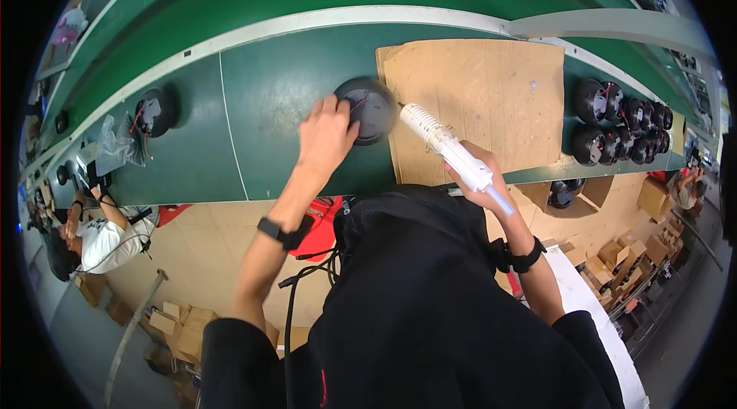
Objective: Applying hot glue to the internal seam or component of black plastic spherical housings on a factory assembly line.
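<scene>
A black round housing (374, 116) with a thin red wire lies on the green bench, against the left edge of a cardboard sheet. My left hand (326, 133) grips its left side, fingers bent over the rim and the thumb near its front. In my right hand (482, 171) is a white hot glue gun (445, 142), with a pale translucent stick coming out of its rear. The gun's tip points up and left, close to the housing's right edge; I cannot tell whether it touches.
The cardboard sheet (491, 102) has stains on it. Several similar black housings (589, 144) stand in rows at the right; another (156, 113) sits at the left beside a clear plastic bag (115, 142). An open carton (580, 198) stands below the bench. A person (107, 240) sits far left.
</scene>
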The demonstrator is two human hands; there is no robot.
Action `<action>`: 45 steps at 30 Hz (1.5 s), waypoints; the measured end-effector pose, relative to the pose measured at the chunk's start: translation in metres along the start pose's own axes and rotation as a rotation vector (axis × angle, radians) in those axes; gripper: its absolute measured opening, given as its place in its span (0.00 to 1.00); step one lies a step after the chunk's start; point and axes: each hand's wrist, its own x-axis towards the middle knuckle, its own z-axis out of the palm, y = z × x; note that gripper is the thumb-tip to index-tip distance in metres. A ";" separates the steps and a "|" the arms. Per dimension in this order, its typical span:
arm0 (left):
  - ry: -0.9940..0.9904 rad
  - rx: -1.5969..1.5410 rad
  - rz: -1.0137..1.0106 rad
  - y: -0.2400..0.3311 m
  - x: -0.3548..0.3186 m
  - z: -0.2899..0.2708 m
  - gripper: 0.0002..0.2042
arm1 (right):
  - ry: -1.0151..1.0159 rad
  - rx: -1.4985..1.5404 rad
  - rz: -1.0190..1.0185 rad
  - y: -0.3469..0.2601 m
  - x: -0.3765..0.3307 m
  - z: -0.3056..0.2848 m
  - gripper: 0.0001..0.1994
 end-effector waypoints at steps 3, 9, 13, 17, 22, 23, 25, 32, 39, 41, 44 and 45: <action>-0.096 0.056 0.097 -0.007 0.025 0.008 0.09 | -0.001 0.020 -0.110 0.001 0.009 0.009 0.09; -0.097 -0.241 0.536 -0.040 0.081 0.002 0.08 | -0.052 0.051 -0.062 -0.007 0.019 0.026 0.21; -0.215 -0.562 0.505 -0.044 0.110 0.016 0.10 | -0.073 -0.021 -0.050 -0.015 0.026 0.039 0.18; -0.296 -0.690 0.426 -0.049 0.111 0.025 0.08 | -0.042 -0.082 -0.081 -0.017 0.031 0.045 0.18; -0.371 -0.829 0.290 -0.051 0.104 0.031 0.07 | -0.081 -0.151 -0.064 -0.017 0.032 0.046 0.17; -0.372 -0.827 0.286 -0.051 0.103 0.032 0.07 | -0.086 -0.152 -0.060 -0.017 0.032 0.046 0.17; -0.367 -0.816 0.277 -0.052 0.103 0.033 0.07 | -0.099 -0.154 -0.069 -0.017 0.032 0.046 0.16; -0.331 -0.821 0.296 -0.052 0.100 0.033 0.07 | -0.107 -0.175 -0.070 -0.019 0.034 0.050 0.15; -0.320 -0.819 0.305 -0.051 0.099 0.032 0.07 | -0.114 -0.175 -0.080 -0.019 0.034 0.050 0.14; -0.317 -0.810 0.307 -0.051 0.098 0.032 0.07 | -0.109 -0.173 -0.085 -0.019 0.034 0.050 0.14; -0.317 -0.804 0.305 -0.051 0.098 0.032 0.07 | -0.105 -0.162 -0.084 -0.019 0.034 0.050 0.14; -0.311 -0.805 0.311 -0.051 0.098 0.032 0.07 | -0.104 -0.157 -0.083 -0.019 0.034 0.050 0.14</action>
